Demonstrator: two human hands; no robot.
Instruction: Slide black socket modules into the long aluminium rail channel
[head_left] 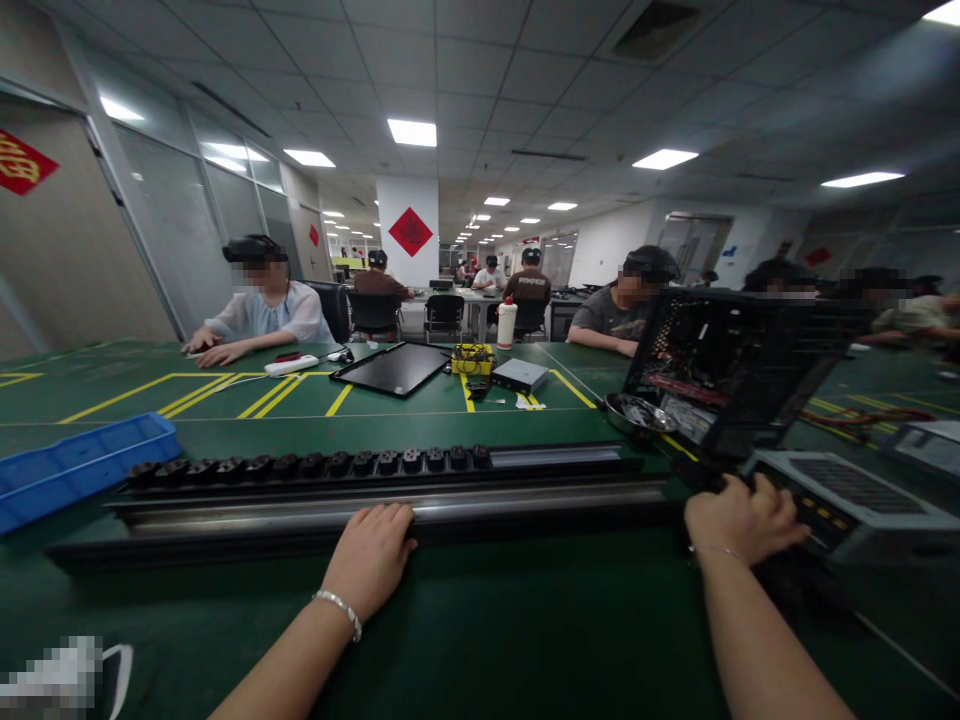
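My left hand (373, 555) lies on the green table, its fingers curled over the front edge of a long black rail (420, 510) that runs across the table. A row of black sockets (315, 464) sits along the back of this rail. My right hand (742, 518) is closed around the lower corner of an open black computer case (739, 365), which stands tilted at the right. What its fingers grip there is partly hidden. A bracelet is on each wrist.
A blue tray (75, 465) sits at the left. A metal bowl (637, 412), a grey device (847, 500), a black panel (394, 367), a yellow box (472, 358) and a white bottle (507, 325) are on the table. Several people sit at the far side.
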